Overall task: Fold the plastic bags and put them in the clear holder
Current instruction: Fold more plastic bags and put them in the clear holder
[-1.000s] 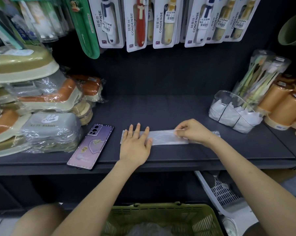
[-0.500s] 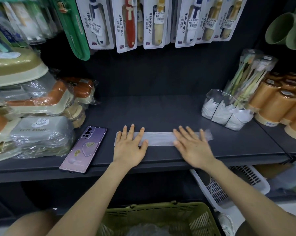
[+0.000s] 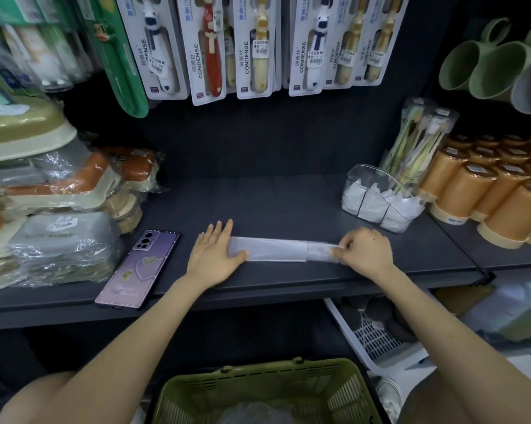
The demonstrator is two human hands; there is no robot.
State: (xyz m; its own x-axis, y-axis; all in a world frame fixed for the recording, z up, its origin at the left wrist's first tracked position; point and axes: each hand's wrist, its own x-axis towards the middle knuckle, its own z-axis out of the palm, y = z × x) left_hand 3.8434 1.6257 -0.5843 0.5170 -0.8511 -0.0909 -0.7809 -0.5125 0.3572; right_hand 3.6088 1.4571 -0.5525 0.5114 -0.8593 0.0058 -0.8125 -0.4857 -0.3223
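Head view: bag (image 3: 270, 250) lies as a long folded strip near the front edge of the shelf (image 3: 273, 203), well left of the holder (image 3: 354, 175). Your left hand (image 3: 213, 255) lies flat on its left end, grip wide, likely anchoring it. Your right hand (image 3: 365, 250) pinches the right end, apparently to start the next fold. Half a second earlier that hand lay flat, fingers spread.

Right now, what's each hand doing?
Left hand: open, pressing flat on the plastic bag.
Right hand: pinching the bag's right end.
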